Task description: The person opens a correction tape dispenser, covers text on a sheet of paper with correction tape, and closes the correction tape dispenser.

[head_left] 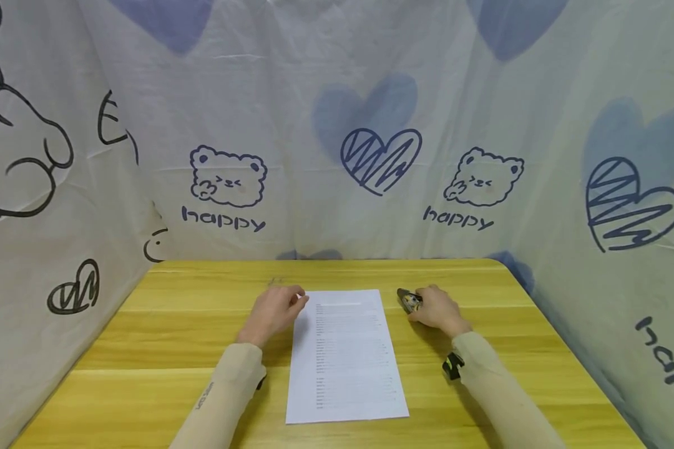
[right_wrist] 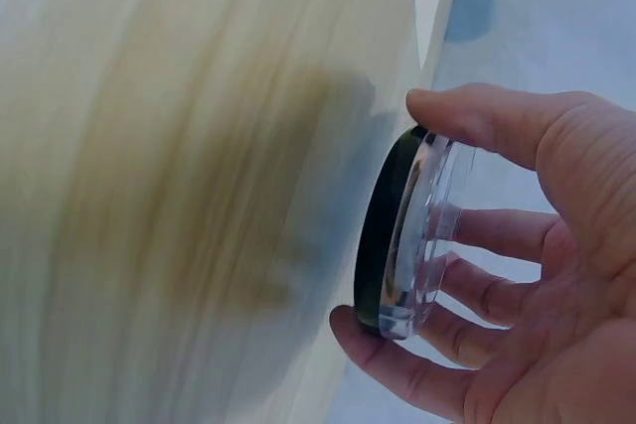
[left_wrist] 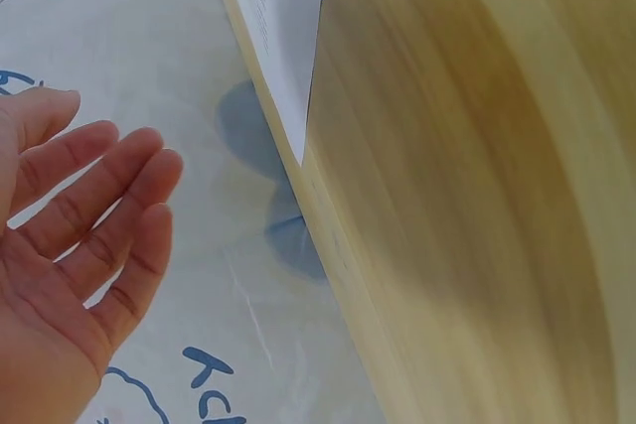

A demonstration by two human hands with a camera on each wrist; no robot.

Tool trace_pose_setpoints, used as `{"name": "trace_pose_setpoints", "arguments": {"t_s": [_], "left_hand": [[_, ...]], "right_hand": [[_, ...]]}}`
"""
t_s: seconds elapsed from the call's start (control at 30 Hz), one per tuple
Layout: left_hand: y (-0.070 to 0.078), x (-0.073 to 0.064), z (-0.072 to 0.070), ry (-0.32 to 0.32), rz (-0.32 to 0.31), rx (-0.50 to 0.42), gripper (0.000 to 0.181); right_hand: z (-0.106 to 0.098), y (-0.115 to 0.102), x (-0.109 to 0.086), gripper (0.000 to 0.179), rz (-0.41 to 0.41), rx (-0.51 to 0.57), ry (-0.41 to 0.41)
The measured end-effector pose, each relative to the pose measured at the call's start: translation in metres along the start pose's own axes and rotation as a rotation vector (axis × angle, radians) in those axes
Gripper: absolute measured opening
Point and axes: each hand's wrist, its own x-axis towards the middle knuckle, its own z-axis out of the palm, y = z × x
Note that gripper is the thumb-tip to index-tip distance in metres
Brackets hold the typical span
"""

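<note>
My right hand grips a correction tape dispenser with a black side and a clear casing, just above the table to the right of the paper. In the right wrist view the thumb and fingers hold the dispenser by its edges, its black side facing the tabletop. A printed sheet of paper lies flat in the middle. My left hand hovers beside the sheet's upper left corner; in the left wrist view its fingers are loosely bent with nothing between them.
Beneath everything is a yellow wood-grain table with rounded far corners. A pale curtain printed with hearts, bears and lettering hangs behind the table and along both sides.
</note>
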Motion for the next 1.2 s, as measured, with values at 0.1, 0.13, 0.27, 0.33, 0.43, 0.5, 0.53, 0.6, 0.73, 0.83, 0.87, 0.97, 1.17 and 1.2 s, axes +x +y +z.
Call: {"name": "trace_pose_setpoints", "arguments": {"t_s": [0.1,0.13,0.27,0.33,0.43,0.5,0.53,0.6,0.73,0.83,0.87,0.97,1.17,1.2], "left_hand": [[0.000,0.002,-0.001,0.021,0.012,-0.016,0.023],[0.000,0.002,-0.001,0.031,0.012,-0.020,0.023],[-0.001,0.004,-0.003,0.055,0.019,-0.042,0.020],[-0.001,0.004,-0.003,0.050,0.036,-0.047,0.020],[0.000,0.005,-0.002,0.028,0.062,-0.056,0.019],[0.001,0.006,0.000,0.018,0.071,-0.059,0.018],[0.002,0.007,0.001,0.015,0.074,-0.058,0.017],[0.003,0.008,0.003,0.010,0.082,-0.057,0.015],[0.008,0.011,0.006,-0.007,0.105,-0.051,0.015],[0.012,0.013,0.008,-0.017,0.114,-0.060,0.016],[0.013,0.013,0.009,-0.019,0.118,-0.060,0.016],[0.016,0.013,0.011,-0.025,0.126,-0.062,0.016],[0.021,0.013,0.015,-0.018,0.143,-0.069,0.016],[0.022,0.013,0.016,-0.015,0.147,-0.070,0.016]], "right_hand": [[0.003,-0.006,0.002,0.069,-0.022,0.000,0.015],[0.004,-0.008,0.002,0.069,-0.033,0.002,0.020],[0.006,-0.015,0.002,0.068,-0.080,0.009,0.035],[0.005,-0.020,0.000,0.067,-0.095,0.018,0.037],[0.003,-0.027,-0.002,0.064,-0.124,0.049,0.033],[0.002,-0.032,-0.003,0.063,-0.149,0.079,0.028],[0.002,-0.034,-0.003,0.062,-0.165,0.098,0.024],[0.004,-0.037,-0.003,0.061,-0.188,0.125,0.016],[0.007,-0.042,0.000,0.060,-0.230,0.210,0.009],[0.009,-0.047,0.001,0.060,-0.257,0.289,-0.009],[0.009,-0.049,0.001,0.060,-0.264,0.316,-0.021],[0.010,-0.055,0.000,0.063,-0.284,0.373,-0.052],[0.010,-0.069,0.000,0.067,-0.324,0.387,-0.076],[0.010,-0.071,0.000,0.067,-0.327,0.405,-0.085]]}}
